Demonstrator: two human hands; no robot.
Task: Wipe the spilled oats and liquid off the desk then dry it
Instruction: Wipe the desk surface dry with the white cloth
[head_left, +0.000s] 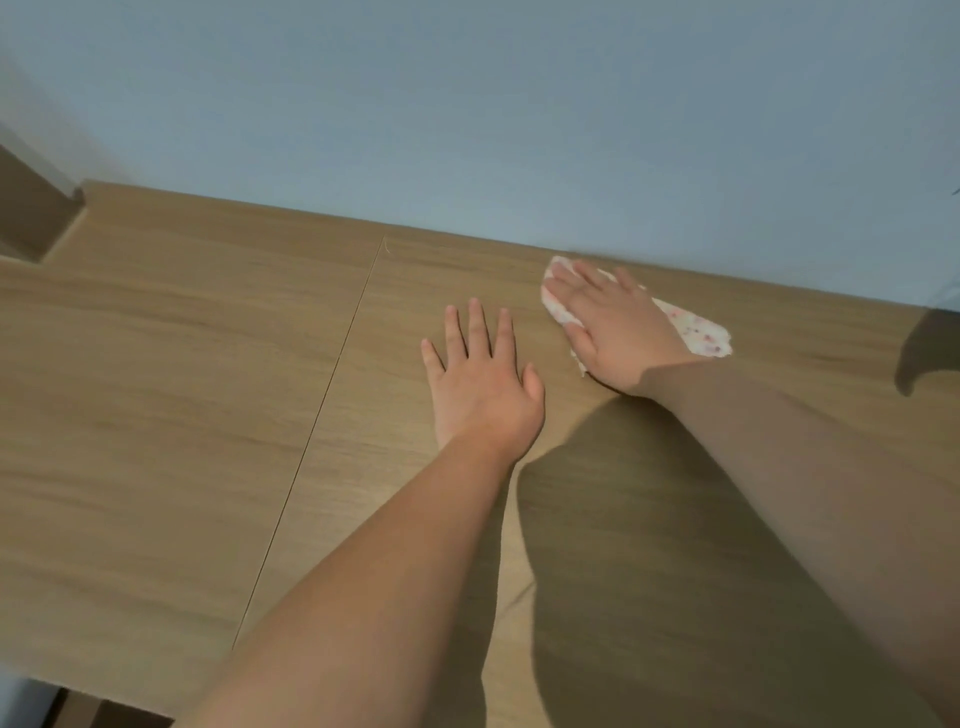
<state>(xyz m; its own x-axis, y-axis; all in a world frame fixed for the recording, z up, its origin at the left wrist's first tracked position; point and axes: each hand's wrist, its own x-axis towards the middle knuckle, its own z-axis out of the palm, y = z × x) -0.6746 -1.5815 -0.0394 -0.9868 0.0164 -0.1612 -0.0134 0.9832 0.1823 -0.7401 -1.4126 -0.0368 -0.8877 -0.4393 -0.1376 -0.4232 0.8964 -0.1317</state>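
A white cloth with pink speckles (696, 327) is pressed flat by the right hand (605, 332), fingers straight; left hand (483, 387) laid open on the light wood-grain bench (182, 389).

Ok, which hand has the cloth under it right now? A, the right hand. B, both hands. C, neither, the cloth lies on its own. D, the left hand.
A: the right hand presses flat on the spotted cloth, while the left hand rests flat on the bare desk beside it.
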